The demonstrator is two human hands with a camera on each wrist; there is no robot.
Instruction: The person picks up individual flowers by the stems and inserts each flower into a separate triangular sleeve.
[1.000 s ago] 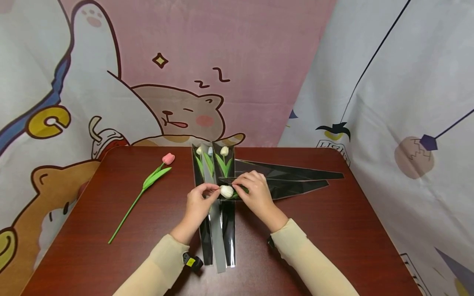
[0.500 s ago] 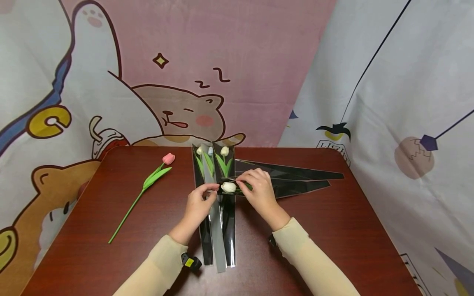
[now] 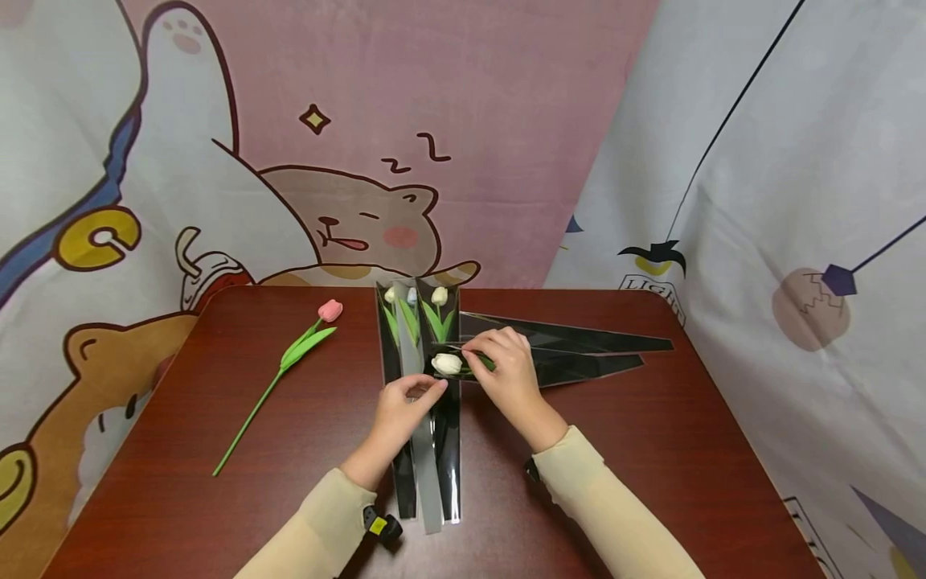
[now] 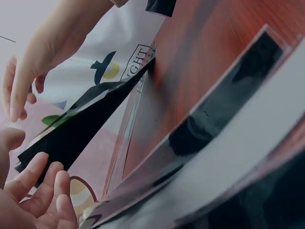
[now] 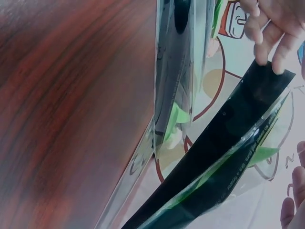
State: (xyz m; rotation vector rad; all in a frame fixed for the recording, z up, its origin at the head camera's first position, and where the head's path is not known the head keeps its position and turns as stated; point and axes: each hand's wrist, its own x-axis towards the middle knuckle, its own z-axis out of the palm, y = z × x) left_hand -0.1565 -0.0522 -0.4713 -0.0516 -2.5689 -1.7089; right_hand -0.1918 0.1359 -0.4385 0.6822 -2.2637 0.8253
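Note:
A flower sleeve (image 3: 579, 367) with a black back and clear front lies crosswise, its mouth to the left. Inside its mouth sits a white tulip (image 3: 446, 364). My right hand (image 3: 504, 370) pinches the sleeve's clear film at the upper edge, just right of the bloom; in the left wrist view its fingers point down over the sleeve. My left hand (image 3: 400, 414) is at the lower corner of the mouth. In the right wrist view its fingertips (image 5: 279, 67) touch the black film's end. The tulip's stem is mostly hidden by the right hand and film.
Under the mouth lie several sleeved tulips (image 3: 440, 296), side by side, pointing away from me. A second black sleeve (image 3: 600, 334) lies at right, behind the first. A loose pink tulip (image 3: 330, 310) rests on the left of the brown table (image 3: 637, 466). A printed cloth hangs behind.
The left hand has left the white bloom and shifted slightly right and toward me, to the mouth's lower corner. The bloom and sleeve mouth have moved slightly away from me with the right hand.

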